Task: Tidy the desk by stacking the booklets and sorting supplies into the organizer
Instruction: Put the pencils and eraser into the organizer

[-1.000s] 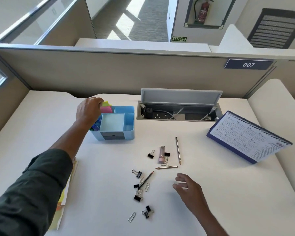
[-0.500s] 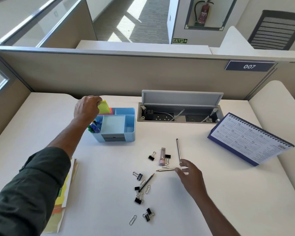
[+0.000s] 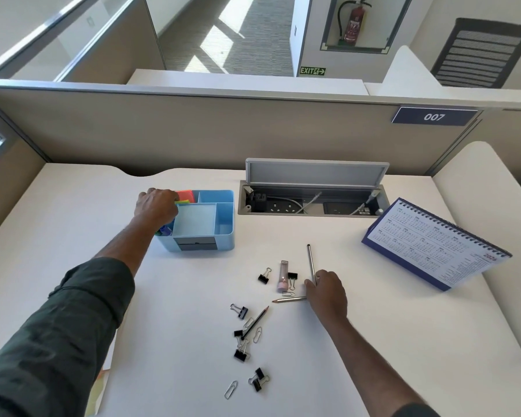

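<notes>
The right hand (image 3: 325,291) is closed over the lower end of a silver pen (image 3: 311,261) lying on the desk beside a pencil (image 3: 289,299); light, stiff and slippery, it is best pinched mid-barrel.

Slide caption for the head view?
Left hand at the blue organizer; right hand reaches the silver pen among scattered clips.
</notes>
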